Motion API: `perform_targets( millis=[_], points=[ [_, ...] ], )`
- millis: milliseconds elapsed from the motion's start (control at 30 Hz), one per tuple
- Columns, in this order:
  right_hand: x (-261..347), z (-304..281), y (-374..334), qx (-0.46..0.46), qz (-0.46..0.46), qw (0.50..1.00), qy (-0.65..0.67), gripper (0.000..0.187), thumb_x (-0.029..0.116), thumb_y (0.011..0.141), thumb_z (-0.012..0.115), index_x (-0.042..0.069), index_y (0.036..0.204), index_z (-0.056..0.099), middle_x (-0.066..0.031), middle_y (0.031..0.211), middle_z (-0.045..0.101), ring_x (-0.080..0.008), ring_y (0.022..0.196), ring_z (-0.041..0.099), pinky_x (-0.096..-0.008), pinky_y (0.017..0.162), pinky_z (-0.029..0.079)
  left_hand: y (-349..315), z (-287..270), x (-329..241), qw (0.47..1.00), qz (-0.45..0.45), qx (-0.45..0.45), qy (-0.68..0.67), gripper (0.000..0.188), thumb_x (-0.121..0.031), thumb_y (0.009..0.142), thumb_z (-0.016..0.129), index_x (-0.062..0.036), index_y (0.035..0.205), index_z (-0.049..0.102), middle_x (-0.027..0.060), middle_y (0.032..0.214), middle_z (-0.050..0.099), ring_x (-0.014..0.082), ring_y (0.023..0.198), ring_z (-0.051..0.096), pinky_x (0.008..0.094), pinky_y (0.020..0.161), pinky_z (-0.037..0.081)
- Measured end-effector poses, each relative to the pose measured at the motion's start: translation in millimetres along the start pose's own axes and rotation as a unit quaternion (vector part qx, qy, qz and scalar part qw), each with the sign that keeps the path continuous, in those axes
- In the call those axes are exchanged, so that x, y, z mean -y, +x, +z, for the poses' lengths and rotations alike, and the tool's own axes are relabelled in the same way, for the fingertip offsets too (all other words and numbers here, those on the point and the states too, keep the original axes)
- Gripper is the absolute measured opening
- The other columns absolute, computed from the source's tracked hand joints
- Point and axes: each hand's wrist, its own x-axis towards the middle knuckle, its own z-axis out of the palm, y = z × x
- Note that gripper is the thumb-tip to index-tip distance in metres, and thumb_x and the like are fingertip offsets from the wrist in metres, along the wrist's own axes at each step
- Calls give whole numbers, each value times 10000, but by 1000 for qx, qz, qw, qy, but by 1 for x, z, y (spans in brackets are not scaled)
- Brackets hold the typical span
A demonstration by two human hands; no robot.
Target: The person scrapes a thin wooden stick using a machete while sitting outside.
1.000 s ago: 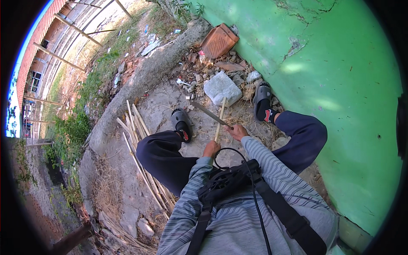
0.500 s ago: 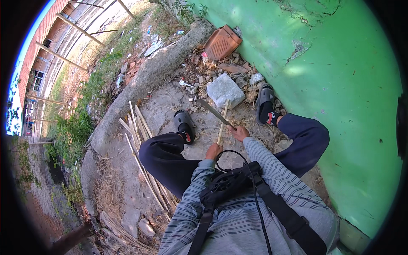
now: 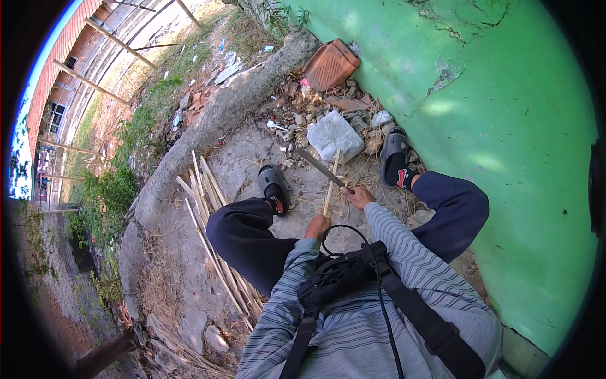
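My left hand (image 3: 317, 226) is closed round the near end of a pale, split bamboo strip (image 3: 329, 192). The strip points away from me, and its far end rests against a whitish stone block (image 3: 335, 135). In my right hand (image 3: 358, 197) is the handle of a machete (image 3: 320, 165). Its dark blade slants up and left, crossing the strip close to the block; whether the edge touches the strip I cannot tell. Beside my left leg lies a bundle of similar bamboo strips (image 3: 218, 237), partly hidden under the leg.
A green wall (image 3: 505, 126) rises on the right. An orange-brown roof tile (image 3: 331, 65) leans there above rubble. A low, curved concrete kerb (image 3: 208, 117) bounds the ground on the left, with plants (image 3: 110, 202) beyond. My shoes (image 3: 274, 183) stand either side of the strip.
Almost nothing differs. My right hand and the machete have shifted very slightly, while the strip, the block and my left hand stay in place.
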Motion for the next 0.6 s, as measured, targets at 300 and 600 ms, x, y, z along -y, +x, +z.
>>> perform_targets(
  millis=[300,600],
  points=[
    [28,-1,-50,19,-72,997,-32,486,483,759,750,8,860,721,-238,836,703,-403,822,701,-487,793,543,36,-14,-19,997,33,35,-60,476,-401,885,712,41,745,606,136,620,611,238,519,640,387,448,470],
    [6,-15,-30,-78,31,996,5,294,304,738,743,62,905,748,-202,909,736,-380,887,718,-480,834,567,8,27,-30,992,114,-50,-12,589,-448,960,577,107,778,651,216,587,623,348,553,679,464,551,524]
  ],
)
